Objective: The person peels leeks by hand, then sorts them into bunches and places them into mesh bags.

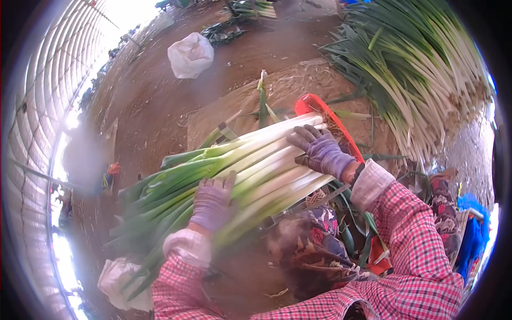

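Note:
A wide bundle of long green onions (256, 160) lies slantwise in front of me, white root ends at upper right and green leaves at lower left. My left hand (212, 202), in a purple-grey glove, rests on the green part with its fingers extended. Over the white stalks near the roots lies my right hand (322, 152), similarly gloved, its fingers spread on top and the thumb apart. The root ends are beside an upright red plate (344, 130). Under the bundle, parts of a metal holder (226, 131) show; most of it is hidden.
A large pile of green onions (421, 74) lies at upper right, roots outward. Loose leaves lie on a brown sheet (304, 80) beyond the bundle. White plastic bags (191, 55) are on the dirt floor. Blue material (472, 229) is at right.

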A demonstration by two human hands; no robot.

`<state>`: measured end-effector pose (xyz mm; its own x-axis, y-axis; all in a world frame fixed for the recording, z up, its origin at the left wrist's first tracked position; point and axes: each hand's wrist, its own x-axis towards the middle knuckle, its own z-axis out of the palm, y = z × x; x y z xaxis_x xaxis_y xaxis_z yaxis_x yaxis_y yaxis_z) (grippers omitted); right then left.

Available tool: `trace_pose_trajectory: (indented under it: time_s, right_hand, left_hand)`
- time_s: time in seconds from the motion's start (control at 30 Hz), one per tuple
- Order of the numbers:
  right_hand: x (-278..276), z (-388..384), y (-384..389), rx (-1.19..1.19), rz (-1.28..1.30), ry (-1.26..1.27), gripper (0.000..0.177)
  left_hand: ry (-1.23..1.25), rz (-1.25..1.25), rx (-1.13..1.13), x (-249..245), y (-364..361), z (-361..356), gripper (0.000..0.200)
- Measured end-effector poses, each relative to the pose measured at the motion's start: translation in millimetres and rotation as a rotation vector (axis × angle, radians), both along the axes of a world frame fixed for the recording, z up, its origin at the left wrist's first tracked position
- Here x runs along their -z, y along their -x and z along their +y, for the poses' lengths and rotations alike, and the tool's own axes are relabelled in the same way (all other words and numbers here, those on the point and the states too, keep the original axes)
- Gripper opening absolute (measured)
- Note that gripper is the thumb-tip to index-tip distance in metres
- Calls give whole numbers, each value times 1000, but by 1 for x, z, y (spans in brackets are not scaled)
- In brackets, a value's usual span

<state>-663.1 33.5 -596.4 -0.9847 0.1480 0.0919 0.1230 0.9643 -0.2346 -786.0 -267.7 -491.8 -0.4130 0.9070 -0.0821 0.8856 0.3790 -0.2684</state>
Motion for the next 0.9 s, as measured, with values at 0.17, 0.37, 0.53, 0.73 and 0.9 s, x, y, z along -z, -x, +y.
trace_pose_trajectory:
  time_s: [0.17,0.37,0.53,0.73,0.9]
  right_hand:
    - [-8,-24,19,-182,165,-119,75]
    - [-6,-30,46,-142,156,-62,87]
    - [-7,-32,58,-100,74,-31,87]
    - [-11,-32,57,-74,78,-28,84]
    - [-9,-32,52,-67,88,23,82]
  left_hand:
    - [-11,-6,-40,6,-4,4,71]
    - [45,115,2,20,12,4,70]
    - [208,97,-65,11,14,13,69]
    - [242,94,-180,-11,-11,-22,68]
    - [349,193,-239,-13,5,-67,77]
